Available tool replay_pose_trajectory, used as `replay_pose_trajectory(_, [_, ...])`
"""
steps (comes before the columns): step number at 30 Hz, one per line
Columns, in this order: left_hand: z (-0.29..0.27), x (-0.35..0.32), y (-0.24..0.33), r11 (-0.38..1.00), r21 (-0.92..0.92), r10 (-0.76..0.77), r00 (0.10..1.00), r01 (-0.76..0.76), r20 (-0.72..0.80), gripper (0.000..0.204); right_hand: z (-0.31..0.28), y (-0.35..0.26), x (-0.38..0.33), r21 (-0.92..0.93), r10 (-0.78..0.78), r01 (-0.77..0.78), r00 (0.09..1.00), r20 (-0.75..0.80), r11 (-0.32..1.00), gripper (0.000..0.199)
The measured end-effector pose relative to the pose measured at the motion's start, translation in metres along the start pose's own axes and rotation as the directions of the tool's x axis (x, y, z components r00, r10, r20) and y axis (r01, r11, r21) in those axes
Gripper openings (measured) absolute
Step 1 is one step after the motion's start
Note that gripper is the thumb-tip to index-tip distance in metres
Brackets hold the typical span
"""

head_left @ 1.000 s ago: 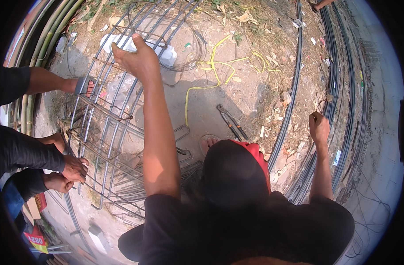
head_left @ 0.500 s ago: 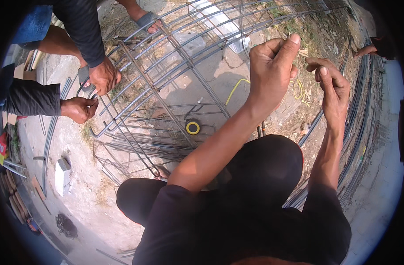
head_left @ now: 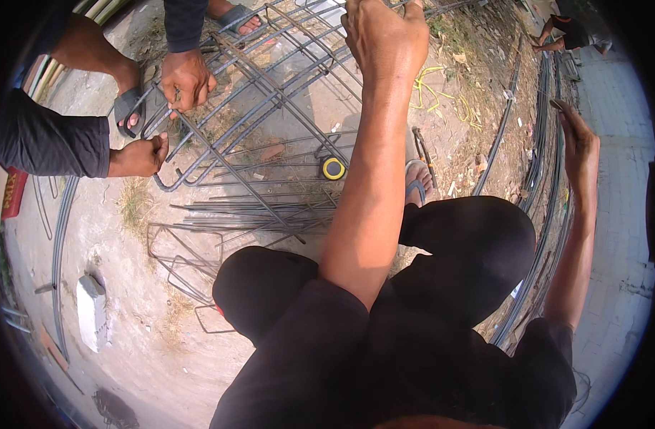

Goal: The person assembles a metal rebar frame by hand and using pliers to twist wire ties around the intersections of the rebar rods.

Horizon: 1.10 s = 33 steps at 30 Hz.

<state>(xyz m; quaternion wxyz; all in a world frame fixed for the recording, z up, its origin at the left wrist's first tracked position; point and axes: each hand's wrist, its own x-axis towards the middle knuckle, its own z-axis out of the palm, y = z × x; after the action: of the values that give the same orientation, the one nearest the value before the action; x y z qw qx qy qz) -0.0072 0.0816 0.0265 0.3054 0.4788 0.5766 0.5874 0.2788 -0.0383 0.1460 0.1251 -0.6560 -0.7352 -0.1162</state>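
My left hand (head_left: 386, 39) reaches to the top of the view, over the far end of a rebar cage (head_left: 277, 96). Its fingers look curled, but their tips are at the picture's edge, so what they hold cannot be made out. Raised off to the right, my right hand (head_left: 579, 143) is open, fingers stretched and nothing seen in it. At the cage's left end, a co-worker's two hands (head_left: 186, 80) work at the hooked bar ends. A yellow and black tape measure (head_left: 333, 169) lies on the ground between the cage and my left forearm.
Loose rods (head_left: 263, 214) and bent stirrups (head_left: 188, 268) lie before my knees. Beside my sandalled foot are long-handled pliers or cutters (head_left: 423, 154). Yellow cord (head_left: 431, 89) sits beyond. Long bars (head_left: 542, 164) run along a pale wall at right; a white block (head_left: 91, 313) stands left. Another person (head_left: 567, 34) is far right.
My hands have moved apart: the left forward to the cage, the right outward, its fingers straightening. My view has shifted. The co-worker's hands stay at the hooked bar ends.
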Motion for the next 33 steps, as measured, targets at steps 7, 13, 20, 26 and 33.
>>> replay_pose_trajectory(7, [0.033, -0.064, 0.064, 0.808, -0.406, 0.493, 0.868, -0.427, 0.068, 0.038, -0.018, -0.033, 0.071, 0.115, -0.181, 0.158, 0.957, 0.229, 0.981, 0.036])
replay_pose_trajectory(13, [-0.011, -0.010, 0.010, 0.894, -0.275, 0.400, 0.907, -0.354, 0.130, 0.033, -0.009, -0.033, 0.115, 0.231, -0.353, 0.301, 0.906, 0.233, 0.925, 0.038])
replay_pose_trajectory(20, [0.053, -0.008, -0.010, 0.851, 0.091, 0.521, 0.854, -0.517, -0.016, 0.020, 0.043, -0.039, 0.164, 0.142, -0.652, 0.639, 0.715, 0.252, 0.756, 0.030])
replay_pose_trajectory(26, [0.072, 0.000, 0.018, 0.866, -0.230, 0.451, 0.892, -0.444, -0.026, 0.024, 0.079, -0.031, 0.199, 0.472, -0.701, 0.671, 0.698, -0.142, 0.572, 0.020])
replay_pose_trajectory(33, [0.053, 0.018, 0.048, 0.939, 0.161, 0.260, 0.933, -0.305, 0.250, 0.032, 0.113, -0.027, 0.268, 0.370, -0.867, 0.814, 0.496, -0.039, 0.449, 0.026])
